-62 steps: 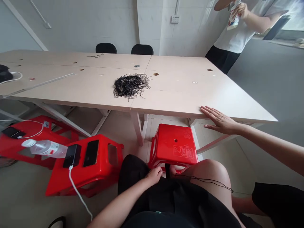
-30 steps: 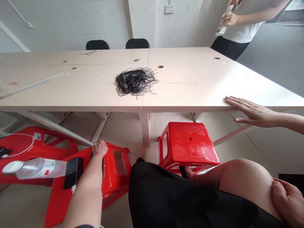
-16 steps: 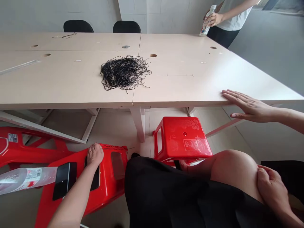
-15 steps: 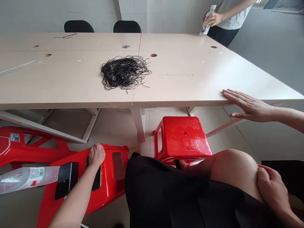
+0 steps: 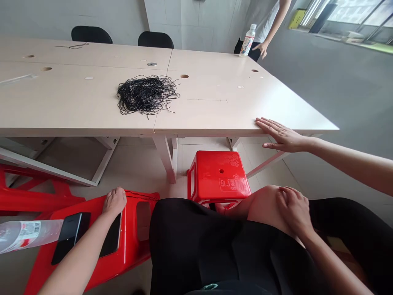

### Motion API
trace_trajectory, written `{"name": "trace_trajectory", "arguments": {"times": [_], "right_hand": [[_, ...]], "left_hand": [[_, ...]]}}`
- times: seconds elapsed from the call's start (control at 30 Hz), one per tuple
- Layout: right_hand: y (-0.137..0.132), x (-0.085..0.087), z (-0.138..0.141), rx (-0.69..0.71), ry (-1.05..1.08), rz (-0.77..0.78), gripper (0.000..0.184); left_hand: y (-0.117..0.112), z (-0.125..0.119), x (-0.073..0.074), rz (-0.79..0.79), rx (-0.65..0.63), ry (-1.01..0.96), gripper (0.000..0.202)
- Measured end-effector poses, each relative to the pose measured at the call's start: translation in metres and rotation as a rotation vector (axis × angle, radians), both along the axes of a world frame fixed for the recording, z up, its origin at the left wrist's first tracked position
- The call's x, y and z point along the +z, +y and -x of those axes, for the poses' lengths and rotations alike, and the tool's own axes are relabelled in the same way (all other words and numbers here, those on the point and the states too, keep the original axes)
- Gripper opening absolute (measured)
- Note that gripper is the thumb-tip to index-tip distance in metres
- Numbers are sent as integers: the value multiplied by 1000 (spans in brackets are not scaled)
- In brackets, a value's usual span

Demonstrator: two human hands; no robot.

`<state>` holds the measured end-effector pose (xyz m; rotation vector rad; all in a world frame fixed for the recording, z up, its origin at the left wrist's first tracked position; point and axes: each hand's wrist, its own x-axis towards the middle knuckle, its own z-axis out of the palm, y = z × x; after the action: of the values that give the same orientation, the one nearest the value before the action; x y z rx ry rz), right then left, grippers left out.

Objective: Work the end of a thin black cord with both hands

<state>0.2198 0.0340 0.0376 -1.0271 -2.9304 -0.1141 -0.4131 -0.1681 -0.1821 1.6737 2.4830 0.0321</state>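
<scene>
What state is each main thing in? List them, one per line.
Black cord heap: loose, tangled
Far bottle: upright, capped
Near bottle: on its side, cap out of frame
Phone: screen dark, partly hidden
Middle stool: upright
Left hand: resting on the left stool, beside black strands
Right hand: laid over the knee
Neighbor's hand: spread at the table's edge

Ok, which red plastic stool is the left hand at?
The red plastic stool with two flat black rectangular devices on it: the left hand is over its top. It is clear of the central red stool and far-left red stool.
</scene>
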Motion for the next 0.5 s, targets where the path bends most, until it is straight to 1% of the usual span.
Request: {"name": "trace_trajectory", "arguments": {"times": [0.1, 0.17, 0.2, 0.23, 0.27, 0.3, 0.33, 0.37, 0.4, 0.43, 0.5], "right_hand": [[-1, 7, -2, -23, 5, 15, 73], [2, 12, -7, -39, 7, 41, 73], [2, 12, -8, -47, 15, 48, 74], [0, 10, -6, -54, 23, 63, 75], [-4, 4, -1, -84, 30, 87, 75], [-11, -7, 8, -147, 32, 120, 75], [-22, -23, 21, -203, 6, 196, 76], [-36, -44, 37, -376, -39, 271, 71], [-51, -70, 56, -538, -126, 381, 69], [-66, -99, 75, -553, -186, 460, 71], [-90, -155, 107, -534, -264, 557, 76]], "left_hand": [[20, -10, 5, -125, -37, -38, 29], [35, -21, 6, -188, -94, -111, 26], [42, -27, 5, -243, -120, -271, 22], [46, -33, 5, -246, -135, -337, 20], [49, -39, 3, -245, -129, -376, 19], [49, -44, 2, -243, -113, -416, 19], [46, -48, 1, -244, -100, -462, 18], [42, -52, 0, -253, -82, -504, 17], [36, -55, -1, -272, -59, -543, 17], [28, -58, -2, -301, -28, -574, 16], [12, -63, -2, -379, 48, -616, 14]]}}
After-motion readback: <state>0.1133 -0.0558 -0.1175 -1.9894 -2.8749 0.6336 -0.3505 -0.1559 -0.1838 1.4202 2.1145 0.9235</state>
